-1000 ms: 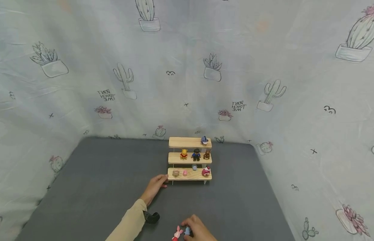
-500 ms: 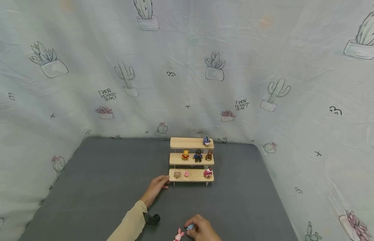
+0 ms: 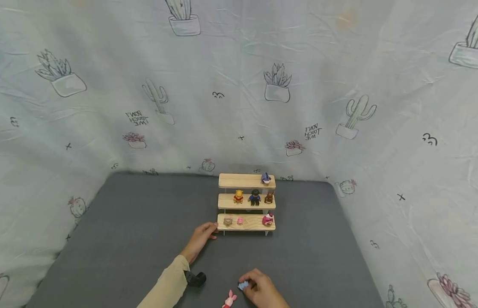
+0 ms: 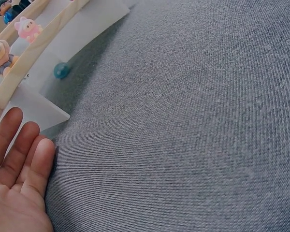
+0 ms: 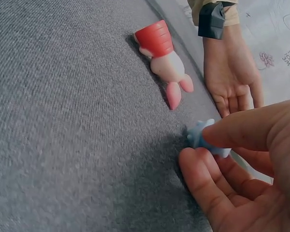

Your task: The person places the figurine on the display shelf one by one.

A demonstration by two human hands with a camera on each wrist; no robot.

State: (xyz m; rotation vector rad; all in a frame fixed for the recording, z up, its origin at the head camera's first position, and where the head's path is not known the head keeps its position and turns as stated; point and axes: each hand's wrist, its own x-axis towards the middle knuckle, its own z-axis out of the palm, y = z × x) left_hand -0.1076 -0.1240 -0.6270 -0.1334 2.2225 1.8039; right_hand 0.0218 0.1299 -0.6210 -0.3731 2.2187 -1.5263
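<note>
My right hand (image 3: 259, 287) pinches a small light-blue toy figurine (image 5: 199, 134) between thumb and fingers, low over the grey cloth. Close to it on the cloth lies a Piglet figurine (image 5: 166, 63) with a red body and pink ears, on its side. My left hand (image 3: 202, 236) is at the left end of the bottom tier of a three-tier wooden display shelf (image 3: 247, 181), fingertips right at its edge. In the left wrist view its fingers (image 4: 42, 157) extend loosely. The bottom tier carries a beige figure (image 3: 227, 221), a pink figure (image 3: 240, 221) and a magenta figure (image 3: 267, 220).
The middle tier bears a Winnie the Pooh figure (image 3: 238, 197), a dark-haired figure (image 3: 254, 197) and a brown figure (image 3: 268, 197). An Eeyore figure (image 3: 266, 178) stands top right. A teal round thing (image 4: 61, 70) shows beneath the shelf. A cactus-print curtain (image 3: 239, 107) backs the table.
My right hand has lifted the light-blue figurine and moved slightly forward with it, away from Piglet. A blue-grey figure behind the bottom tier has dropped from sight. My left hand stays by the shelf.
</note>
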